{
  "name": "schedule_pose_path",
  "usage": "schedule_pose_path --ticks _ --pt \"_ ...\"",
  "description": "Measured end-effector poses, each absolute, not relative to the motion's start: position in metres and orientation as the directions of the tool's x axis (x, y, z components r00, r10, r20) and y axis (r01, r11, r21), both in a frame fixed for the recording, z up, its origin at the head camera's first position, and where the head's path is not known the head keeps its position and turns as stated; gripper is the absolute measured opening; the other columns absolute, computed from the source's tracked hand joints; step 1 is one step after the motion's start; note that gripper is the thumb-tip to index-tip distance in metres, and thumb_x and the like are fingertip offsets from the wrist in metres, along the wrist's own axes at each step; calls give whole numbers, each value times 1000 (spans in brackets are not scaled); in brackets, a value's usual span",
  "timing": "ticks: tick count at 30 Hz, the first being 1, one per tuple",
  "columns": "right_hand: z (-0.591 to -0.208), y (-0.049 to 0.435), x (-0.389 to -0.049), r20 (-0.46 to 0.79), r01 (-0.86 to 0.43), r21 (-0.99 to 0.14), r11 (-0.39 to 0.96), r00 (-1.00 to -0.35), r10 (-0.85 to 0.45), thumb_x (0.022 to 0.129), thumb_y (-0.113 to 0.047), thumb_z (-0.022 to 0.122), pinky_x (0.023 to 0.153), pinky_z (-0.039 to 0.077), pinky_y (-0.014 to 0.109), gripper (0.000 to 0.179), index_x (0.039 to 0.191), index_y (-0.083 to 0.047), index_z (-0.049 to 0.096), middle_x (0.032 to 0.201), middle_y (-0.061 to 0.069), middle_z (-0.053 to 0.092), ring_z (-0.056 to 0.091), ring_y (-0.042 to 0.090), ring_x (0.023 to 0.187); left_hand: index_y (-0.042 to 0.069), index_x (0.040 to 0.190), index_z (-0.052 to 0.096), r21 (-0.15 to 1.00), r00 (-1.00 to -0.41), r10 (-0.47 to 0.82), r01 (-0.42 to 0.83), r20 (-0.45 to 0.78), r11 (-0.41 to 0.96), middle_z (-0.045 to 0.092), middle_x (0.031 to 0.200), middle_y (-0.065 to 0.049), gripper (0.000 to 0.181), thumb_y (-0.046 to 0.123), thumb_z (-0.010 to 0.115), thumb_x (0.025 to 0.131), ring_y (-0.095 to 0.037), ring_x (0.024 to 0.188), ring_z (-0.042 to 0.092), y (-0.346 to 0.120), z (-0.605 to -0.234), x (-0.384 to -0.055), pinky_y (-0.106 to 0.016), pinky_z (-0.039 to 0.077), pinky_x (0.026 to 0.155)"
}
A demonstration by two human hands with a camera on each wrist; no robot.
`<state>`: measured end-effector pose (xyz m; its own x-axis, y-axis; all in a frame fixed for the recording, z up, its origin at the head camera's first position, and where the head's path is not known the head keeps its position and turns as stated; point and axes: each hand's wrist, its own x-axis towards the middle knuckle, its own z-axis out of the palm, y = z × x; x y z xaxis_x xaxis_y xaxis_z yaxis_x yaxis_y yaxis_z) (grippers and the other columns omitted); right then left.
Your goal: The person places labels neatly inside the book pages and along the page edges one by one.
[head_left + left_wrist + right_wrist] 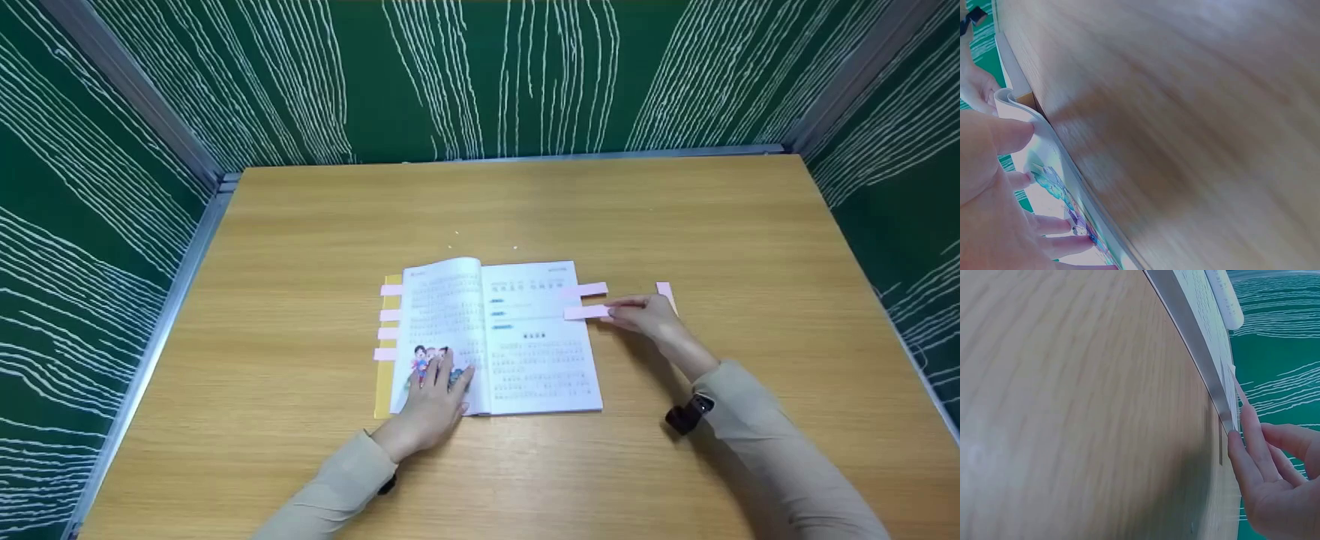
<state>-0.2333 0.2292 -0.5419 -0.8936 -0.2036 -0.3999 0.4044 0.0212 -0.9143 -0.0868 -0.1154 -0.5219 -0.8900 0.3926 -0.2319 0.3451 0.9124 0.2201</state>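
Note:
An illustrated book [536, 375] lies open on the wooden table, its yellow cover [384, 386] showing along the left edge. My left hand [435, 397] rests with spread fingers on the lower left page, partly over a printed picture of children [1067, 202]. With thumb and fingertips, my right hand [649, 319] pinches the outer end of a pink paper strip [585, 312]; the strip's other end overlaps the right page. Just above it, another pink strip [592, 289] sticks out from the page's right edge. In the right wrist view the held strip [1237, 385] slants over the page edge.
Several pink strips [387, 315] stick out along the book's left side. One more pink strip [664, 289] is partly hidden behind the right hand. Tiny white scraps [515, 247] lie beyond the book. Green panels with white lines [480, 82] border the table.

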Motion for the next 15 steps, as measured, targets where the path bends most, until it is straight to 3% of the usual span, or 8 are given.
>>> schedule_pose_path --ticks 5,13,15 --pt "-548 229 -236 -396 398 -917 35 -893 -215 70 -7 72 75 49 23 53 112 16 50 77 1 67 66 13 75 12 140 26 223 -888 386 335 -249 916 10 143 -24 51 28 38 93 -43 128 13 -115 -522 -87 -63 17 96" --pt "-544 224 -234 -414 413 -910 48 -887 -206 70 -3 70 75 49 22 24 93 0 65 77 0 67 66 12 74 12 140 26 231 -888 388 335 -246 913 9 143 -24 51 28 39 93 -43 128 13 -115 -523 -87 -63 17 96" --pt "-539 222 -231 -407 403 -913 64 -889 -210 73 -3 68 75 49 22 24 96 2 64 78 0 67 65 11 74 12 140 26 233 -888 391 338 -241 912 10 143 -25 51 28 40 93 -44 128 14 -115 -523 -87 -63 17 96"
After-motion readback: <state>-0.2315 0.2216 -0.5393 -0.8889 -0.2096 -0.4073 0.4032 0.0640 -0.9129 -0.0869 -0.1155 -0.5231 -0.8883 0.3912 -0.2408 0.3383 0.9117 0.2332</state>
